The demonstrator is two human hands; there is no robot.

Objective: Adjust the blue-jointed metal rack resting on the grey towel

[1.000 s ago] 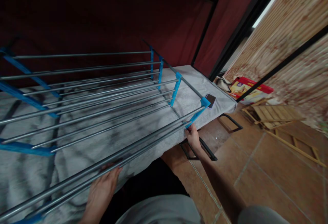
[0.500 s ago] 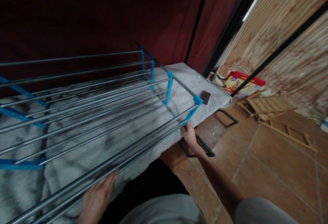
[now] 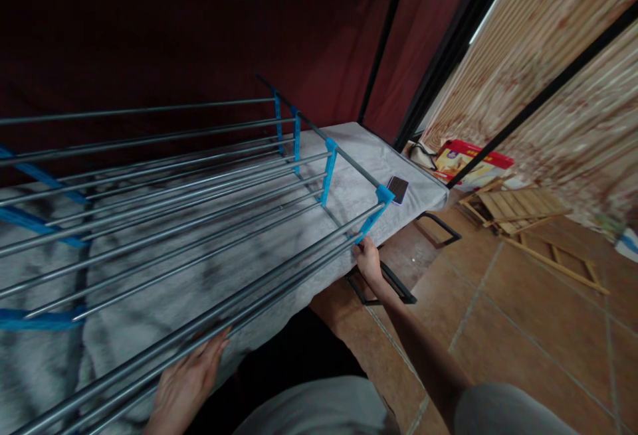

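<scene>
A shoe rack [image 3: 199, 266] of grey metal tubes with blue plastic connectors lies on a grey plush cover [image 3: 343, 139]. My right hand [image 3: 367, 261] is closed around the near lower corner of the rack, at the bottom of a blue connector [image 3: 369, 221]. Lower left, my left hand [image 3: 192, 374] holds the near pair of long tubes, its fingers reaching behind them and partly hidden. A dark upright tube [image 3: 80, 295] crosses the rack's left part. The rack's far left end runs out of view.
A dark flat phone-like object [image 3: 397, 190] lies on the cover beyond the rack. Black metal frame legs [image 3: 441, 228] stick out below the edge. Folded wooden furniture [image 3: 531, 212] and a red and yellow box [image 3: 471, 161] are on the tiled floor. A dark red curtain [image 3: 174, 30] hangs behind.
The view has shifted very slightly. Both hands keep their hold in nearly the same places on the rack.
</scene>
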